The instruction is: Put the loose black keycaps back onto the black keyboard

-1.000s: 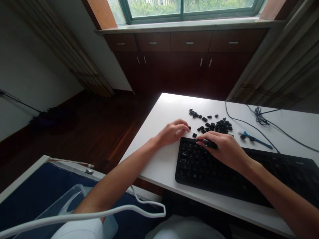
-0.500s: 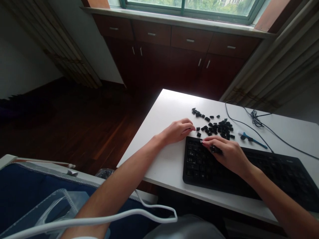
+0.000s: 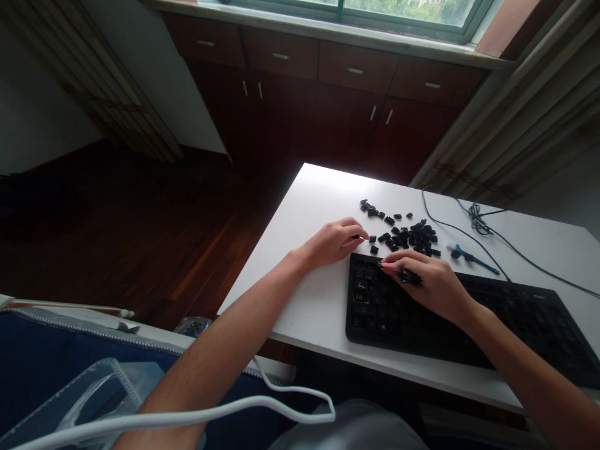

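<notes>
1. Well, the keyboard point(image 3: 412, 331) lies on the white desk point(image 3: 300, 206), running slantwise along its near side, partly under the right hand and forearm.
2. The right hand point(image 3: 429, 281) is over the keyboard's upper left part, fingers closed around a dark thing point(image 3: 409, 275) (mostly hidden, so I cannot tell what it is). Its thumb and index tips come together at the top row of keys.
3. The left hand point(image 3: 335, 242) is on the desk just beyond the keyboard's left corner, fingers curled; a small dark bit shows by them, but I cannot tell whether they grasp it.
4. Loose keycaps point(image 3: 422, 236) are heaped and scattered beyond the keyboard, a few near the left fingertips.
5. Right of them lies a blue tool point(image 3: 485, 264), dark pieces beside it.
6. Farther out, a black cable point(image 3: 477, 222) is bundled on the desk.
7. Beyond the desk stand dark red cabinets point(image 3: 290, 125) under a window point(image 3: 407, 11).
</notes>
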`<state>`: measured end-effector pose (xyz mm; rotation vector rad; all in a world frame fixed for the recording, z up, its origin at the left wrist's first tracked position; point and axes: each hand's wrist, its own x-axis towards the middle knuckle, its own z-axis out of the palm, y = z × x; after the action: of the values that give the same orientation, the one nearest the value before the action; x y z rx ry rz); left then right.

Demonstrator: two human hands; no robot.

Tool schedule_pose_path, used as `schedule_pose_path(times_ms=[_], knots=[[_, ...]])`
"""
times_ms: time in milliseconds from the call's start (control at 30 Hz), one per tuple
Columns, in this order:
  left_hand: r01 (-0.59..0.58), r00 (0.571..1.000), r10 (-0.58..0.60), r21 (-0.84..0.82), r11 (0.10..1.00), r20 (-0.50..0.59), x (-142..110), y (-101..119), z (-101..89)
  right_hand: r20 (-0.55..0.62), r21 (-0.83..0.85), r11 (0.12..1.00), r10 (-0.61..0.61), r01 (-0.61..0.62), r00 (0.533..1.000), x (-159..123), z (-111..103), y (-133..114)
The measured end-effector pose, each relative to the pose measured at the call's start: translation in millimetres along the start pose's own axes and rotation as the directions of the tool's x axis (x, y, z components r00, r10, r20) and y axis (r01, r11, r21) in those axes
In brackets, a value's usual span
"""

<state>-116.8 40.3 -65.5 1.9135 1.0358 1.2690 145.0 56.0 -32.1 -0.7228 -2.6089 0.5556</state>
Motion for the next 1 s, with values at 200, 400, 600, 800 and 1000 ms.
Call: schedule_pose_path(times_ms=[200, 400, 600, 800, 1000], knots=[[0.064, 0.997, -0.054, -0.195, 0.979, 0.055, 1, 11, 3.8, 0.018, -0.009, 1.0, -0.002, 0.002, 1.0, 3, -2, -1], [0.0, 0.98, 0.02, -0.096, 0.995, 0.2, 2, 14, 3.1, 0.033, -0.014, 1.0, -0.011, 0.012, 0.999, 3, -4, -2], [-0.017, 0.97, 0.032, -0.063, 0.998, 0.242, 2, 12, 5.9, 0.084, -0.043, 0.999, -0.004, 0.007, 0.996, 1, -5, 3], [0.035, 0.964, -0.023, -0.041, 0.999, 0.266, 3, 7, 7.6, 0.049, -0.021, 1.0, -0.017, 0.018, 0.999, -1, -1, 7], [0.038, 0.957, -0.023, -0.047, 0.998, 0.29, 3, 5, 6.5, 0.05, -0.026, 0.999, -0.037, 0.038, 0.998, -2, 0, 8]])
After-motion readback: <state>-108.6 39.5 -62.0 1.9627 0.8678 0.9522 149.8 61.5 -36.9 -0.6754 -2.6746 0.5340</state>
